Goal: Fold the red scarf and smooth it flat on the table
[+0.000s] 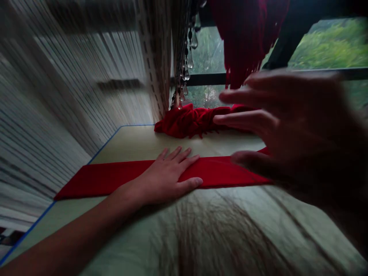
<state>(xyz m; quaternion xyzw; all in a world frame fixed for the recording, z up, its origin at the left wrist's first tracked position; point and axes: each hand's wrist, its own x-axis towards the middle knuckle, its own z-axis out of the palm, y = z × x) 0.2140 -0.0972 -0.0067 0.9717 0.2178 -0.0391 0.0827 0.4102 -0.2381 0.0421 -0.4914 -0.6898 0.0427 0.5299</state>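
Observation:
A long red cloth, folded into a flat strip, lies across the table. My left hand rests flat on the strip, palm down with the fingers spread. Close to the camera, my right hand is raised above the right part of the strip. Its fingers are stretched out and apart, slightly blurred, with nothing seen in them. The right end of the strip is hidden behind that hand.
A crumpled red fringed cloth lies at the table's far edge. Above it hangs another red fringed cloth before the window. String curtains and a strand of glass drops hang at the left. Loose hair crosses the lower view.

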